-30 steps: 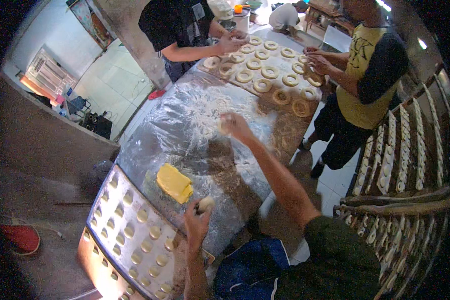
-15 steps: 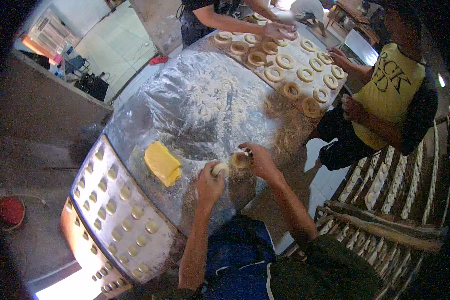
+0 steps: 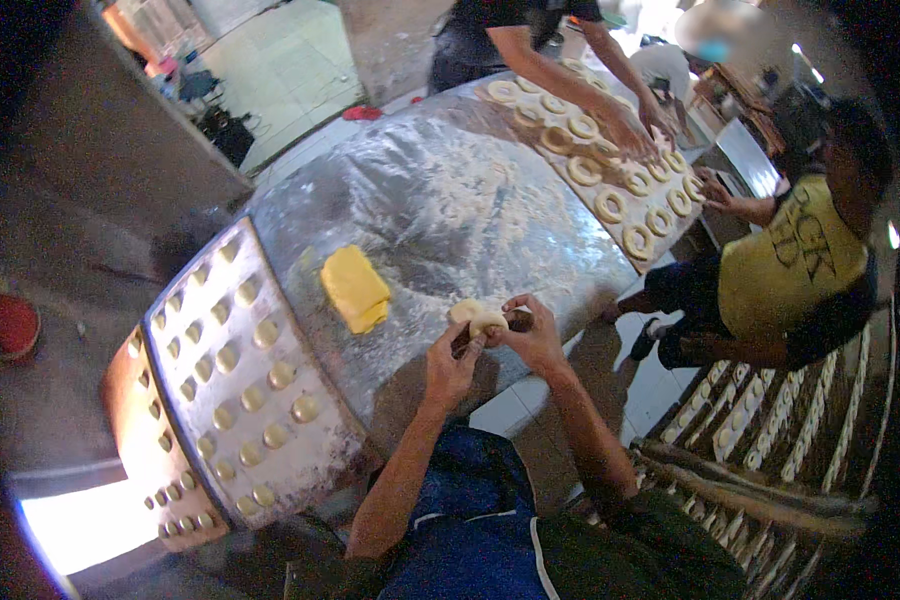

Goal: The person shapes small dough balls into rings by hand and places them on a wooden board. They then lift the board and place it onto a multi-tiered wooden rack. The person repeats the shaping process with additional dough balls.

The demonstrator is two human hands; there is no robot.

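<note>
My left hand (image 3: pixel 452 360) and my right hand (image 3: pixel 532 335) meet over the near part of the metal table (image 3: pixel 420 180), fingers closed on a pale piece of dough (image 3: pixel 488 323) between them. Another pale dough piece (image 3: pixel 464 308) shows just behind it, partly hidden. A folded yellow slab (image 3: pixel 355 288), smooth and soft-looking, lies left of my hands on the floured surface. At the table's left end is a metal tray (image 3: pixel 320 470) bearing several small dough rounds, with another tray (image 3: pixel 130 410) of rounds beside it.
A board of dough rings (image 3: pixel 625 220) covers the table's far right end. A co-worker in black (image 3: pixel 490 30) leans over it; another in yellow (image 3: pixel 780 270) stands at the right side. Racks of shaped dough (image 3: pixel 770 420) are at lower right, a red bucket (image 3: pixel 8 325) far left.
My hands were apart a second ago; they have come together at the dough. The dark-shirted co-worker's arms have reached further across the rings. The view has shifted.
</note>
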